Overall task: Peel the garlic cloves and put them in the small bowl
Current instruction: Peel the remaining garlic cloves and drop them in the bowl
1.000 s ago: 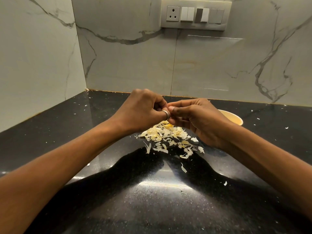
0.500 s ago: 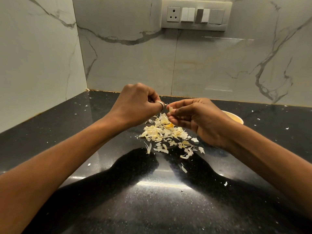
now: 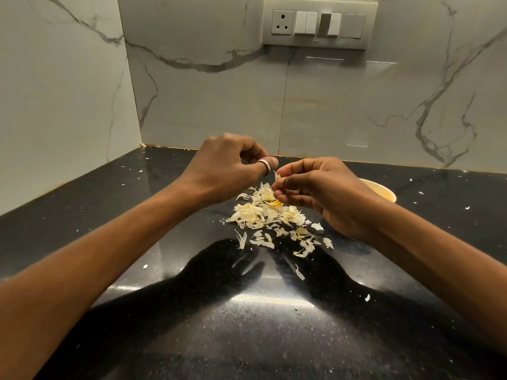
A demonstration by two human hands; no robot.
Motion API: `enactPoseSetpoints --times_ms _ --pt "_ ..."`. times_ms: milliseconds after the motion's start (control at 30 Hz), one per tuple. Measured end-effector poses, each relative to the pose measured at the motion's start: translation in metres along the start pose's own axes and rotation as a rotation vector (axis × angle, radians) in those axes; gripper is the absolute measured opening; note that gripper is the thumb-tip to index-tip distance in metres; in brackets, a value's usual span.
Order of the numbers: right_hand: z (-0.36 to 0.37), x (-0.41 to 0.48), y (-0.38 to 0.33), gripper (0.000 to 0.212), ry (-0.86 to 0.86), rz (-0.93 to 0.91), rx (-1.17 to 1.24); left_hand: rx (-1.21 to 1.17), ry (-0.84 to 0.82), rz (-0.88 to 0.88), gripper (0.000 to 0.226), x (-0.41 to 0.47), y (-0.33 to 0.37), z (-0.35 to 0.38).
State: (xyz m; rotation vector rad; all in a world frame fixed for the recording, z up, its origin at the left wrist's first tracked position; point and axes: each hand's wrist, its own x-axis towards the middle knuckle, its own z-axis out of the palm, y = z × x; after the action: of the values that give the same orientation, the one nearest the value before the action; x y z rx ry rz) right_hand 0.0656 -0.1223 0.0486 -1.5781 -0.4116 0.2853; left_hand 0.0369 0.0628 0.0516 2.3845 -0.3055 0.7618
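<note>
- The garlic piece [image 3: 276, 177] is up in the air, over the back of the pile and between the two hands. It is small and pale. I cannot tell if it is a whole clove or just skin, as most of it is hidden.
- Its long side stands almost straight up. The pointy tip sticks up and leans a little toward the left hand.
- The right hand [image 3: 326, 196] pinches the bottom of the garlic piece between thumb and first finger. The other fingers curl in under it.
- The left hand [image 3: 225, 167] is just beside the tip but not touching it. Its fingers are curled in, and a ring [image 3: 265, 166] sits on the thumb. I cannot tell if it holds anything.
- Under the hands lies a pile of skins [image 3: 267, 218], spread toward the person and to the right. One yellow bit [image 3: 276, 205] lies near the back of the pile.
- The small bowl [image 3: 382, 191] stands on the right, behind the right hand, which hides most of it. Only part of its rim shows.
- The black counter [image 3: 247, 330] spreads wide to the left of the pile and toward the person, dotted with tiny white bits.
- At the back and on the left the counter ends at the marble wall [image 3: 205, 105], which makes a corner at the back left.
- A switch plate [image 3: 319, 23] is high on the back wall.
</note>
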Motion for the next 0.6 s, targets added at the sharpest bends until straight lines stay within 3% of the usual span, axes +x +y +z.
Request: enactPoseSetpoints --times_ms 133,433,600 --pt "0.0001 -0.0003 0.0019 0.017 -0.031 -0.037 -0.051 -0.053 -0.101 0.015 0.02 -0.0004 -0.0005 0.003" --pt "-0.0012 0.001 0.0035 0.026 -0.059 -0.055 -0.063 -0.05 -0.149 -0.042 0.009 -0.0016 -0.0016 0.0044" --pt "-0.0013 0.0034 0.0052 0.015 -0.049 -0.063 -0.097 -0.027 -0.146 -0.045 0.006 -0.0022 -0.0008 0.0049"
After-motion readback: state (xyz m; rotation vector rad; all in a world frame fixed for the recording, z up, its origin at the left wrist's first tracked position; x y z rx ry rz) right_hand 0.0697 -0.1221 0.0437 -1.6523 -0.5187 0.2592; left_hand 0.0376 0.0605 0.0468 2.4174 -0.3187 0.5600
